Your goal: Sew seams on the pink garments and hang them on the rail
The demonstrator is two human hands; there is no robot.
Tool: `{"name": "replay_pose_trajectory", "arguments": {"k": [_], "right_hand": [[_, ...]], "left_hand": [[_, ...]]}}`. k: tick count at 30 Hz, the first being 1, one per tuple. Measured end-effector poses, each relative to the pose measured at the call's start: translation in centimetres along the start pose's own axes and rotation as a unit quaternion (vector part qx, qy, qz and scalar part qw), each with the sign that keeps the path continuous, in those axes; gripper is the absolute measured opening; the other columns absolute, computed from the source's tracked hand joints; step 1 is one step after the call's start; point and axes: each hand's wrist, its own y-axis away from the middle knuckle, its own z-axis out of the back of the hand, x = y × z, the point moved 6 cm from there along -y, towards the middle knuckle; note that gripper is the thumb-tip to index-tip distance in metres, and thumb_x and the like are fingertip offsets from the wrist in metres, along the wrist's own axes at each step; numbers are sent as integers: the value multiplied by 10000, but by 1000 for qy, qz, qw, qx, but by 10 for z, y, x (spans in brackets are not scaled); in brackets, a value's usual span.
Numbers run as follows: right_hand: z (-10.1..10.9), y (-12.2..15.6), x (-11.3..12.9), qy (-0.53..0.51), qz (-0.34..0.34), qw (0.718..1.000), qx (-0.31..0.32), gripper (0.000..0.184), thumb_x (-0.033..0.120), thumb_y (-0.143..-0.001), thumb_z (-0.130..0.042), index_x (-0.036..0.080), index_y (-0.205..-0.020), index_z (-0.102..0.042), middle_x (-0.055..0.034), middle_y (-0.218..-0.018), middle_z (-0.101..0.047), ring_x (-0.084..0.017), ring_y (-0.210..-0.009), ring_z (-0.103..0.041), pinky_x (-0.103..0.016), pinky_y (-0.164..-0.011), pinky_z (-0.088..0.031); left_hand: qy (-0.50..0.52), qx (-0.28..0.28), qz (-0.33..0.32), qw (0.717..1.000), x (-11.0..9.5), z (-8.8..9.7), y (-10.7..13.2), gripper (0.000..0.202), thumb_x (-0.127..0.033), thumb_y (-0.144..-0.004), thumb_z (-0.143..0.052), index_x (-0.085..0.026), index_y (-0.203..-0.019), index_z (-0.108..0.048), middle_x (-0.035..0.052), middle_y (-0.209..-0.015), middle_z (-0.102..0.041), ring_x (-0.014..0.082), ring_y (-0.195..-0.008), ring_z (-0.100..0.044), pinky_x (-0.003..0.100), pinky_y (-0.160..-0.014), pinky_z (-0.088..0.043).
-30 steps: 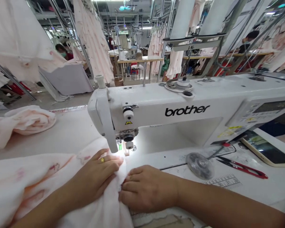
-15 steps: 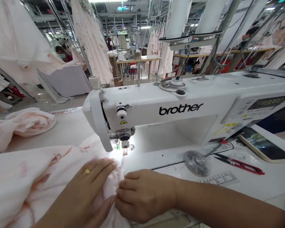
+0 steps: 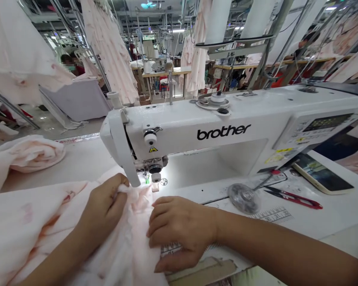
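Note:
A pale pink printed fabric point(image 3: 32, 222) lies across the table in front of a white Brother sewing machine point(image 3: 214, 131). My left hand point(image 3: 106, 200) is curled closed, gripping a bunch of the fabric just left of the presser foot point(image 3: 155, 184). To its right, my right hand point(image 3: 177, 226) presses down on the fabric's edge with fingers bent and thumb spread. The lit needle area sits just beyond both hands.
Red thread snips point(image 3: 292, 196) and a round metal disc point(image 3: 244, 198) lie right of the needle plate. A phone point(image 3: 322, 178) rests at far right. A rolled pink garment point(image 3: 26, 155) sits at the left. Hanging garments and another worker point(image 3: 68, 65) fill the background.
My left hand has gone from lying flat on the fabric to a closed grip, moving left and toward the machine head. My right hand has slid slightly back, its fingers spreading over the fabric edge.

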Motion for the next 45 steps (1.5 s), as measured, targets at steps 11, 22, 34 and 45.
{"name": "replay_pose_trajectory", "arguments": {"k": [11,22,34,45], "right_hand": [[-13,-7,-14,123,-249,961,-12,197,198,-956,-526,96,-1101,-611,-97,-1023,-682,-233,-922,-559,-355,-798,-411],[-2,-3,-22,95,-150,982,63,275,184,-980,-491,198,-1244,-564,-18,-1112,-675,-193,-973,-488,-339,-862,-339],[-6,0,-4,199,8,977,74,177,221,-1001,-495,137,-925,-631,-13,-827,-610,-166,-734,-472,-325,-630,-295],[-2,0,-20,194,-101,972,82,158,183,-974,-488,165,-855,-590,-2,-824,-641,-149,-676,-478,-311,-625,-315]], "left_hand": [[-109,-5,-117,987,-4,0,22,168,-167,-875,-474,-224,-961,-607,20,-938,-676,190,-828,-649,289,-697,-490],[-67,102,-124,985,-5,-24,29,160,-150,-900,-396,-236,-967,-514,-12,-779,-636,167,-694,-604,267,-593,-475],[-135,55,-345,927,-41,-29,33,268,-12,-830,-379,-175,-929,-567,37,-767,-649,203,-722,-601,359,-743,-446],[-141,42,-334,931,-23,-33,10,252,-48,-838,-412,-177,-901,-619,35,-755,-646,193,-718,-582,350,-788,-464]]}}
